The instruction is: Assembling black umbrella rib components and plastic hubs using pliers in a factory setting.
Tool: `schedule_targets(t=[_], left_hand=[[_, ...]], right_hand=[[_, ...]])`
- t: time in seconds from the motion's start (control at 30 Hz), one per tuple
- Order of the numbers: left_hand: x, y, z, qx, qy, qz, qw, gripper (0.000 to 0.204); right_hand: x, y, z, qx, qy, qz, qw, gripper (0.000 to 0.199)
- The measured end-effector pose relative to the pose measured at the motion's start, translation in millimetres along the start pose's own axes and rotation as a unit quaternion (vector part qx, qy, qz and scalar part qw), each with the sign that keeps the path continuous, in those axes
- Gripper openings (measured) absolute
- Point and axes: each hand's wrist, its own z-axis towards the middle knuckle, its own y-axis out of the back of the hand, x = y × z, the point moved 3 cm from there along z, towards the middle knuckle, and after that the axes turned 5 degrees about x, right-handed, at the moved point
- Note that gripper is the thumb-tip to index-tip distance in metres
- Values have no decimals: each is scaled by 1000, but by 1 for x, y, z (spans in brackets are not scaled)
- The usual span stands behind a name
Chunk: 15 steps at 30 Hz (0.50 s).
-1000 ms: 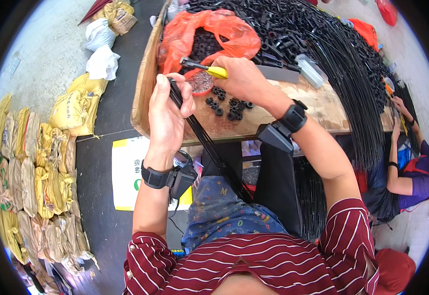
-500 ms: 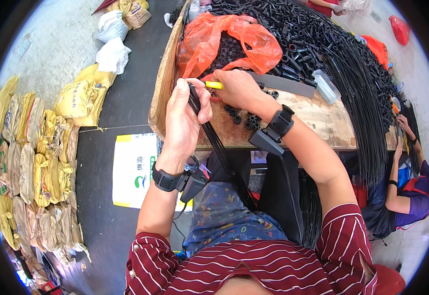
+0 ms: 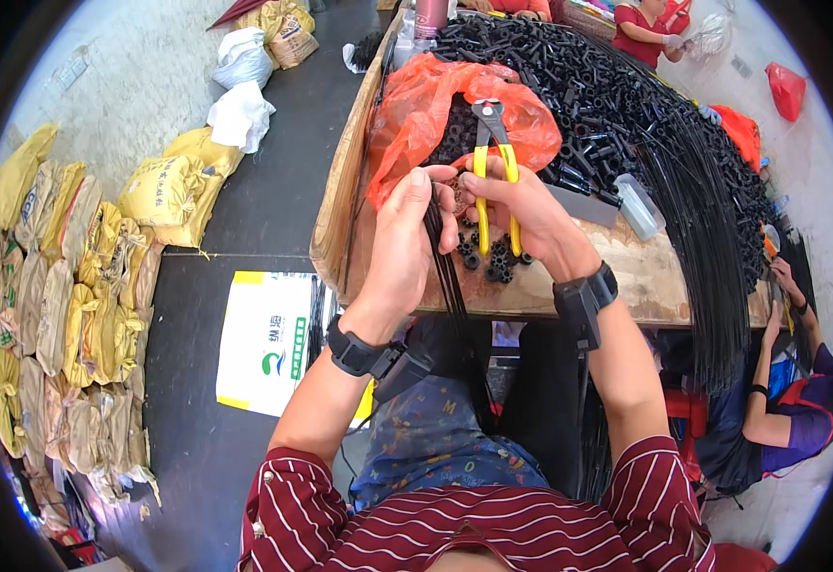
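Observation:
My left hand (image 3: 405, 238) is closed around a bundle of thin black rods (image 3: 451, 281) that slants down over the table's front edge toward my lap. In my right hand (image 3: 542, 219) are pincers (image 3: 482, 212) with yellow handles and dark jaws, the jaws pointing away from me and the handles spread somewhat apart. Both hands are close together, above the near left part of the table. Behind the pincers lies a crumpled orange plastic bag (image 3: 407, 105) with small black parts inside. Several short black tubes (image 3: 500, 262) stand on the wood just below my right hand.
A large heap of black tubular parts (image 3: 569, 57) covers the wooden table (image 3: 617, 253). Long black rods (image 3: 712, 276) hang over its right front. A clear plastic box (image 3: 637, 208) lies nearby. Yellow sacks (image 3: 164, 200) line the left side. A co-worker (image 3: 802, 419) works at the right.
The pincers have swung upright in my right hand, and their jaws and both handles now show. Both hands sit a little farther right in view. The rods stay in my left hand.

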Motion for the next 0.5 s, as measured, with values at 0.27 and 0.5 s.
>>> schedule_targets(t=[0.27, 0.5], left_hand=[[4, -25, 6, -43, -12, 68, 997, 42], [13, -46, 14, -30, 1, 64, 997, 46]], right_hand=[[12, -1, -23, -123, 177, -116, 970, 16], [16, 0, -41, -306, 393, -461, 735, 25]])
